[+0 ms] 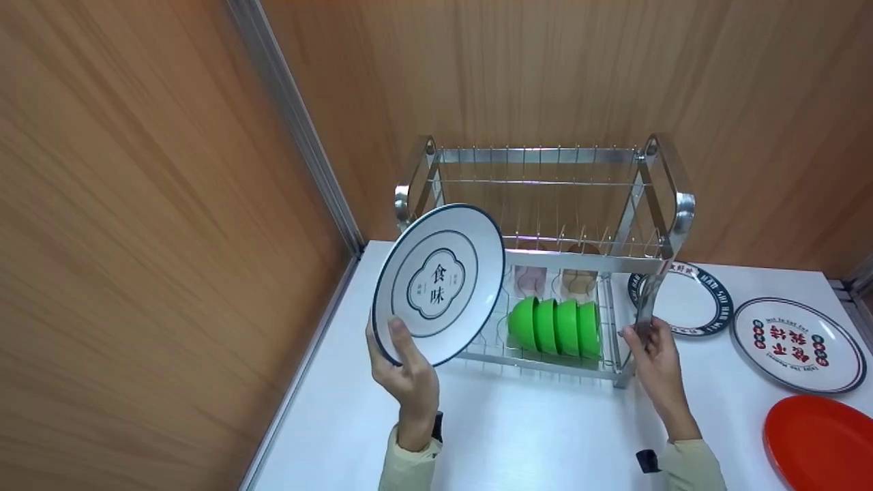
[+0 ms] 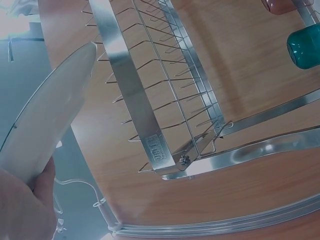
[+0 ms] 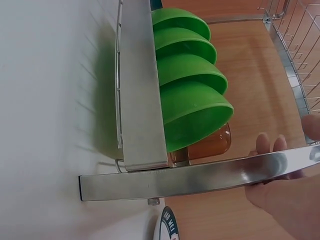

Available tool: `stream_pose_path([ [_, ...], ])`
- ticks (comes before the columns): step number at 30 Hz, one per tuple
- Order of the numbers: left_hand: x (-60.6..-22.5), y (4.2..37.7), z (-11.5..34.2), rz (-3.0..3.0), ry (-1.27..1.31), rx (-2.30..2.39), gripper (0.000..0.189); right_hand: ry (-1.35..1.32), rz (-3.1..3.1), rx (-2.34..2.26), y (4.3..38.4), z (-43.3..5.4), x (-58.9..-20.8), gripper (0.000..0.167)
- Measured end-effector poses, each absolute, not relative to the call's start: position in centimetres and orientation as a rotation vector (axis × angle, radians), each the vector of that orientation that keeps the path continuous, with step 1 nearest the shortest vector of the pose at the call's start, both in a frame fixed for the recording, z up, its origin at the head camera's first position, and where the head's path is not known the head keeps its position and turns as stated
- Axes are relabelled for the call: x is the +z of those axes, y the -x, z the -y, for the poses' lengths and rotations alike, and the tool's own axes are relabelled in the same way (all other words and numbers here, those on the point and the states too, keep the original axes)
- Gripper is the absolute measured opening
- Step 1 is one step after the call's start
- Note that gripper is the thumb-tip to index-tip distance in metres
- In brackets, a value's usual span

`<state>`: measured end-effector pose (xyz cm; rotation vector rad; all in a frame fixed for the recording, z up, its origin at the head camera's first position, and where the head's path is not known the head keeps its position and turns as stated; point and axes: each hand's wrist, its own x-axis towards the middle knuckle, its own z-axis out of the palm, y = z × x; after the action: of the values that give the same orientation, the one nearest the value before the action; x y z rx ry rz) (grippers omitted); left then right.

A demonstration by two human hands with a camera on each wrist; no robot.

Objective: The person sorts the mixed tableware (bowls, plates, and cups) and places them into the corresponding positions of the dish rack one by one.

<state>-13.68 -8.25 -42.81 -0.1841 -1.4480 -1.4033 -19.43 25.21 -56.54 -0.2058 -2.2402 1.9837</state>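
My left hand [image 1: 409,378] holds a white plate [image 1: 470,293] with a dark blue rim by its lower edge, thumb on the face. Tilted up, the plate overlaps the left front of the two-tier metal dish rack [image 1: 580,261] in the head view. In the left wrist view the plate [image 2: 47,115] shows side-on, beside the rack's upper tier [image 2: 127,75]. My right hand [image 1: 658,361] grips the rack's right front leg; in the right wrist view its fingers [image 3: 280,145] curl around that metal strip. Several green bowls [image 1: 552,327] stand on edge in a row on the lower tier.
Behind the bowls sit a pinkish cup [image 1: 530,279] and an amber cup [image 1: 578,283]. Right of the rack lie a plate with a dark lettered rim [image 1: 689,300], a plate with red characters [image 1: 798,344] and a red plate [image 1: 825,443]. Wooden panels [image 1: 545,75] enclose the white table [image 1: 327,409].
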Motion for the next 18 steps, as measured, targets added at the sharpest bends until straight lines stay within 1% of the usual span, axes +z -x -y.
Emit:
stream_pose_path([
  [9, -41.9, 14.9, 8.0, 1.384, 0.15, -1.411, 0.038, 0.271, 2.299, 1.955, 20.8, -25.6, -56.7, 0.041],
  [14, -41.3, 15.7, 8.1, 1.329, 0.129, -1.425, 0.045, 0.318, 2.291, 2.014, 21.7, -25.8, -56.9, 0.042],
  [18, -40.7, 16.2, 8.3, 1.276, 0.1, -1.464, 0.047, 0.381, 2.271, 2.054, 22.2, -25.7, -57.1, 0.045],
])
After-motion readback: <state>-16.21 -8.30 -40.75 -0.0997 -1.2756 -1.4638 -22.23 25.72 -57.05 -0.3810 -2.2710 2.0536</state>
